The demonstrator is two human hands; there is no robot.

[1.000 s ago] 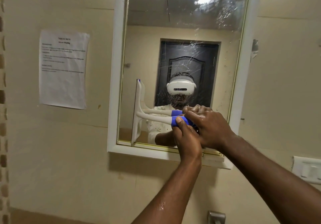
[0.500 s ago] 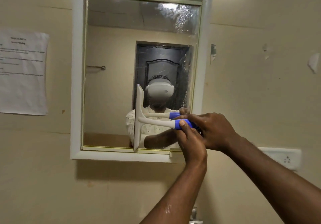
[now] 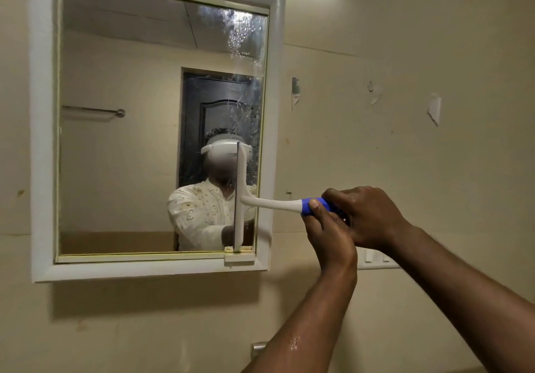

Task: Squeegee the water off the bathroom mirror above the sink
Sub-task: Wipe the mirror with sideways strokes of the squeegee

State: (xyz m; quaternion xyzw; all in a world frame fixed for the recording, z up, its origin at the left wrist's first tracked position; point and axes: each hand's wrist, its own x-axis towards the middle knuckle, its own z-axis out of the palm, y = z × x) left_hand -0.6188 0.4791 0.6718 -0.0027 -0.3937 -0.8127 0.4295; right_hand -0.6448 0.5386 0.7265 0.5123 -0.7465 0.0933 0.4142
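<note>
The mirror hangs on the wall in a white frame. A white squeegee with a blue grip stands with its blade upright against the glass near the mirror's lower right edge. Both hands hold its handle to the right of the frame: my left hand grips from below, my right hand wraps over the end. Water drops and streaks cover the glass at the upper right and along the right edge. The left part of the glass looks dry.
A beige wall surrounds the mirror, with torn paper scraps at the right. A white switch plate shows behind my right forearm. A metal fitting peeks out at the bottom under my left forearm.
The squeegee has swept rightward across the lower glass, from the left side to near the right edge, both hands travelling with it. The view has shifted right too.
</note>
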